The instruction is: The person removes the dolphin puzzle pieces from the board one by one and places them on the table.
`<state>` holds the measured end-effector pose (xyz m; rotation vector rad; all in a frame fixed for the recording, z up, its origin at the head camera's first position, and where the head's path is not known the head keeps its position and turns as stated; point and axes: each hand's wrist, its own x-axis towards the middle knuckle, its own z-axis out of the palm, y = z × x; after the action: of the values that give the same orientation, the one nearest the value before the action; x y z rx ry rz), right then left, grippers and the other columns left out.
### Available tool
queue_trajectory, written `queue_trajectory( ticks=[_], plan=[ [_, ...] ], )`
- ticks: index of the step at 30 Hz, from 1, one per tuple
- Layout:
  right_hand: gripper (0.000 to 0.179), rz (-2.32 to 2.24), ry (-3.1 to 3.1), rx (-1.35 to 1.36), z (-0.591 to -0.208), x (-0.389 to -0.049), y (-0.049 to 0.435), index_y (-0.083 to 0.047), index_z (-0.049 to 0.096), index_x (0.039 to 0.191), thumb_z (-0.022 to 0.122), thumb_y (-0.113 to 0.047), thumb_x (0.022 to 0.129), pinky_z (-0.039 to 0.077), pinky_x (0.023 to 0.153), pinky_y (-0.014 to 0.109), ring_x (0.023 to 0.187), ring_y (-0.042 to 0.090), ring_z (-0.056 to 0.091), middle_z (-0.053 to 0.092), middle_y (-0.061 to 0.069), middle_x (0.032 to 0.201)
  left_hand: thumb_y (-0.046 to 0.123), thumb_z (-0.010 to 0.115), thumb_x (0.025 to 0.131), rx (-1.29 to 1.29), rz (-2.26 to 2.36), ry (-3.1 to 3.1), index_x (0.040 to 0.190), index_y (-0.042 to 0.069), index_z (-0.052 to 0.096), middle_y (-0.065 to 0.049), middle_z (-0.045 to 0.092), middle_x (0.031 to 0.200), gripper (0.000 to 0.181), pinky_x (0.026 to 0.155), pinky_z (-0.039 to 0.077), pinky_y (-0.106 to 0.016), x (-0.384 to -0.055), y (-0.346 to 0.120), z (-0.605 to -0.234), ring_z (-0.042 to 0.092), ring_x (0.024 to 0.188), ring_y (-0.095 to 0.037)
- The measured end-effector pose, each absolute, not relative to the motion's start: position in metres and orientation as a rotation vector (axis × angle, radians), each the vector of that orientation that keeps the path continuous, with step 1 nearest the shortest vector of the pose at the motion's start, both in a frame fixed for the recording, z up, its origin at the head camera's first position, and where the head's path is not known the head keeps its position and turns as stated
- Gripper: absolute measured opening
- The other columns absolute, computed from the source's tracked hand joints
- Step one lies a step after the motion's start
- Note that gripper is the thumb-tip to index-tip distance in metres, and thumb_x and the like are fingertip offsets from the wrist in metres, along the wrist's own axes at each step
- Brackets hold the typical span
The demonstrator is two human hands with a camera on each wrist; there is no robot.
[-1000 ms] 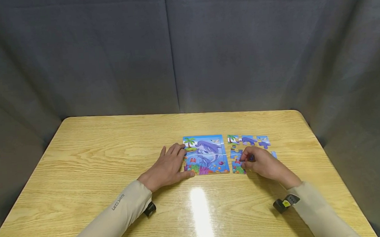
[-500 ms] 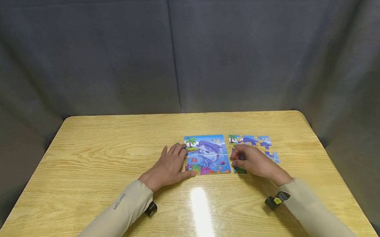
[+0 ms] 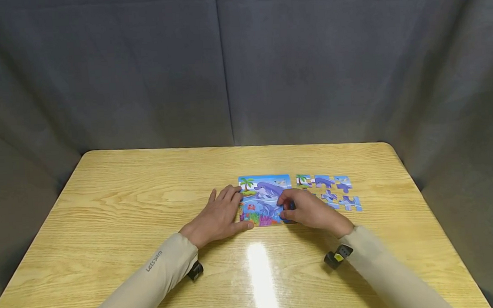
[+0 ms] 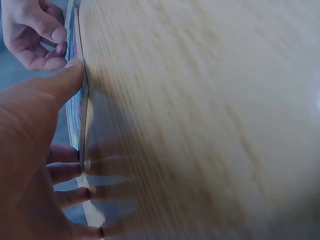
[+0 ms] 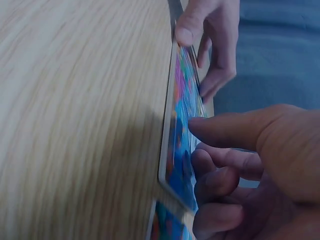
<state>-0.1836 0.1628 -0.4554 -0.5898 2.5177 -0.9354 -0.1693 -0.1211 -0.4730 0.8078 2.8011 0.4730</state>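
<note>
A square puzzle board [image 3: 263,190] with a dolphin, palm and coral picture lies on the table. At its left edge rests my left hand [image 3: 220,216], fingers spread and the thumb on the near corner. Over the board's lower right part my right hand [image 3: 312,209] hovers, its thumb and bent fingers apart. In the right wrist view, no piece shows between the thumb [image 5: 220,130] and the forefinger. To the right lie loose puzzle pieces [image 3: 323,181] in rows; my right hand covers some of them. Beside the board, one loose piece [image 5: 167,226] shows at the bottom of the right wrist view.
The wooden table [image 3: 139,192] carries the board and pieces right of its middle. A dark grey curtain [image 3: 142,75] hangs behind and at both sides. A bright light reflection lies on the near tabletop.
My right hand has moved left from the loose pieces to above the board, uncovering pieces in the middle row. My left hand has stayed at the board's left edge.
</note>
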Motion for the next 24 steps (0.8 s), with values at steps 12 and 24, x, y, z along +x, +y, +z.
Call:
queue_trajectory(
  ticks=[12,24],
  plan=[
    [0.031,-0.815,2.555,-0.66,-0.451,-0.185,0.141,-0.002,0.068,0.12,0.082,-0.012,0.094,0.049,0.075,0.031,0.08,0.015,0.054,0.065,0.004,0.097,0.061,0.067,0.1,0.823,0.487,2.805,0.155,0.002,0.046,-0.018,0.039,0.167,0.083,0.125,0.025,-0.076,-0.171,-0.121,-0.473,0.035,0.158,-0.034],
    [0.029,-0.848,2.517,-0.591,-0.456,-0.187,0.141,-0.006,0.064,0.117,0.082,-0.013,0.095,0.045,0.073,0.032,0.08,0.016,0.052,0.061,0.005,0.097,0.063,0.065,0.1,0.809,0.479,2.798,0.155,0.001,0.046,-0.019,0.039,0.167,0.085,0.125,0.025,-0.076,-0.17,-0.121,-0.474,0.036,0.157,-0.035]
  ],
)
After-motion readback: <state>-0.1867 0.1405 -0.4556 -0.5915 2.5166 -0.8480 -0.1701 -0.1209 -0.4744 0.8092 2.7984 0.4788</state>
